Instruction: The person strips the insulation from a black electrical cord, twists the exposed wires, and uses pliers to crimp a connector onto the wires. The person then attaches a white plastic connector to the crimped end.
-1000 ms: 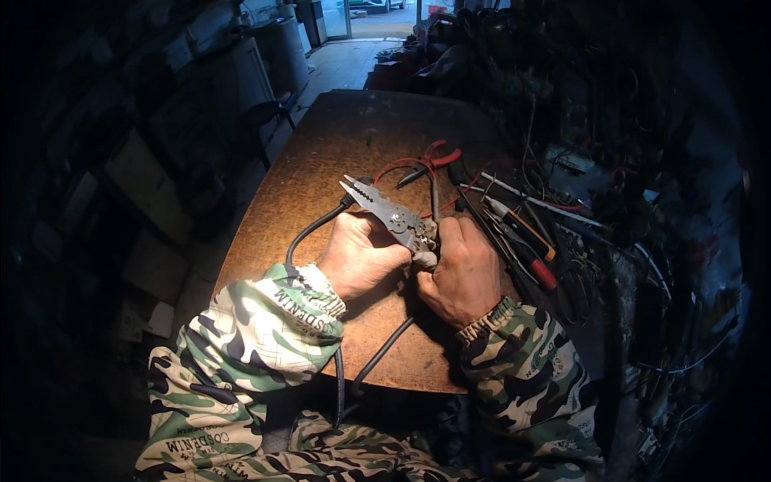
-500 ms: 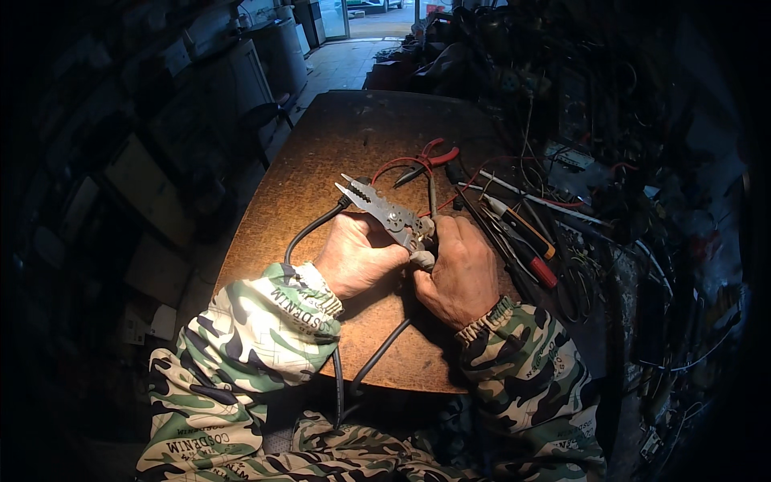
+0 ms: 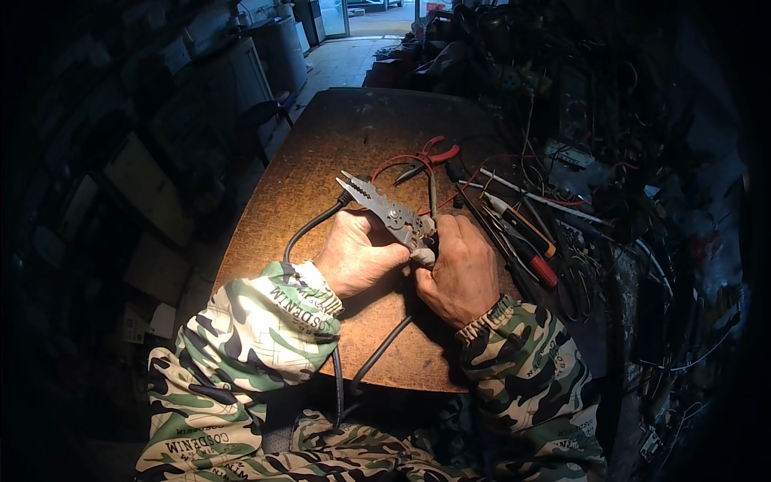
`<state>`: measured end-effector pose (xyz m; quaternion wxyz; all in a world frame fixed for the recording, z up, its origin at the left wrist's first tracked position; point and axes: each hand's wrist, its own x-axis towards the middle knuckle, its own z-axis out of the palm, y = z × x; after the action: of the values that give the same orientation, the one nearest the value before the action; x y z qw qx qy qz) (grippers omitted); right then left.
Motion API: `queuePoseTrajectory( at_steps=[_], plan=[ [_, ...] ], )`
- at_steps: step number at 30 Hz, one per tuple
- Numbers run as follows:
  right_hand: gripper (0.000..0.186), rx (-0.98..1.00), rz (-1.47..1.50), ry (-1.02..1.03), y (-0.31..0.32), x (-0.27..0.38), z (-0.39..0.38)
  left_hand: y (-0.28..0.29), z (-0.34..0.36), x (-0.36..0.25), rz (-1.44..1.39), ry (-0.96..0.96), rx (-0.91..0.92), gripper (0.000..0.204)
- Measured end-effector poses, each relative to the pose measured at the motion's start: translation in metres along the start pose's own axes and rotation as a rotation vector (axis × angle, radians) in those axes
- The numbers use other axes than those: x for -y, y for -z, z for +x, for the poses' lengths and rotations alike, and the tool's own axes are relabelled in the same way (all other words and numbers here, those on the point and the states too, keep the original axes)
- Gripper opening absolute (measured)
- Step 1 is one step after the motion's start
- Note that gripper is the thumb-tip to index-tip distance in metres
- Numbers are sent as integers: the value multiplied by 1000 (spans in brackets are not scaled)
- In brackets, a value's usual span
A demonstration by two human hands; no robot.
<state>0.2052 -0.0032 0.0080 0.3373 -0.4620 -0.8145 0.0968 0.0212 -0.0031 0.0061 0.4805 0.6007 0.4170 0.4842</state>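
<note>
My left hand is closed at the lower part of a silver wire stripper, whose toothed jaws point up and left, slightly apart. My right hand is closed beside it, around a grey-brown cable and a pale lumpy piece against the tool; the exact grip is hidden under the fingers. A black cable runs past my left hand and hangs in loops over the near edge. A red wire arches behind the tool, near red-handled pliers.
The worn wooden table has curved edges. At its right lie a yellow-and-black tool, a red-handled tool, white cables and tangled wires. Dark clutter crowds the right. A stool stands left, and a doorway is at the back.
The wire stripper and both my hands have shifted very slightly up and left, with the jaws tilting a little. The grips look the same.
</note>
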Motion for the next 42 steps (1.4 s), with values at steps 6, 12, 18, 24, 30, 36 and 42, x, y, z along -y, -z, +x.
queuePoseTrajectory(
  at_steps=[6,12,18,24,30,36,42],
  plan=[
    [36,-27,1,2,-3,-1,1,0,0,-1,80,3,-22,21],
    [32,-40,-8,1,-3,-1,1,2,0,-1,73,44,4,20],
    [30,-39,-11,2,-3,-2,2,-1,-1,0,26,32,1,19],
    [30,-27,1,0,-3,-2,2,-1,-1,-2,33,39,0,19],
    [30,-18,2,-11,-2,-2,2,-1,0,-1,32,28,10,19],
    [30,0,-24,-33,-1,-2,1,-4,-2,-3,-15,67,-3,15],
    [29,6,-58,-13,-4,-3,0,1,-5,4,85,3,-6,18]
  ],
)
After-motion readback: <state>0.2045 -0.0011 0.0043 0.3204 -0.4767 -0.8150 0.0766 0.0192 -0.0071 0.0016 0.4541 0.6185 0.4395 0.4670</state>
